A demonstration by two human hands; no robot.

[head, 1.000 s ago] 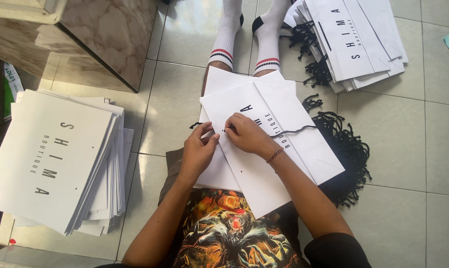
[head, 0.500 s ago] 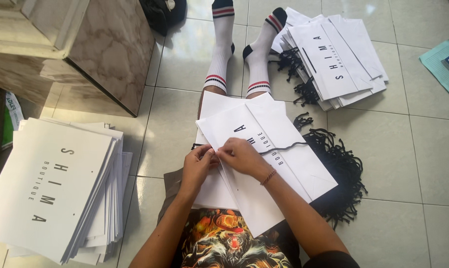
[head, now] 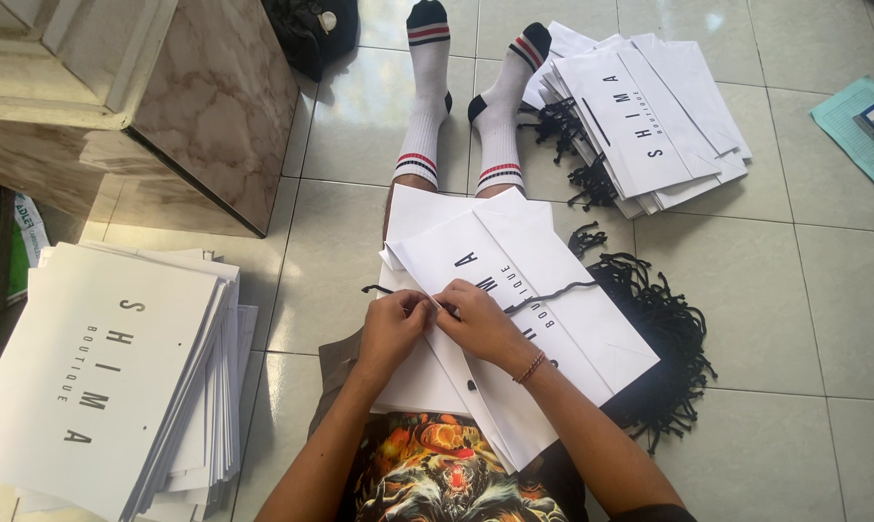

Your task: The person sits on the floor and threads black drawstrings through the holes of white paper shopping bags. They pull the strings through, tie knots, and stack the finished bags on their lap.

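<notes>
Tiled floor (head: 824, 309), seated position, legs outstretched. White paper bag (head: 553, 319) flat across lap. Left hand (head: 393, 329) and right hand (head: 476, 324) meeting at bag's top edge, fingertips pinched on black cord (head: 553, 290), apparently to steady it at the punched hole. Versus half a second earlier: hands unmoved, view lower.

We sit with both legs stretched forward, and both forearms reach out from the bottom of the view and meet over our lap. Our left hand (head: 391, 327) is curled, fingers bunched at the tips in a pinch. Our right hand (head: 478, 321) lies just beside it, knuckles up, fingertips meeting the left's. A beaded bracelet circles the right wrist.
</notes>
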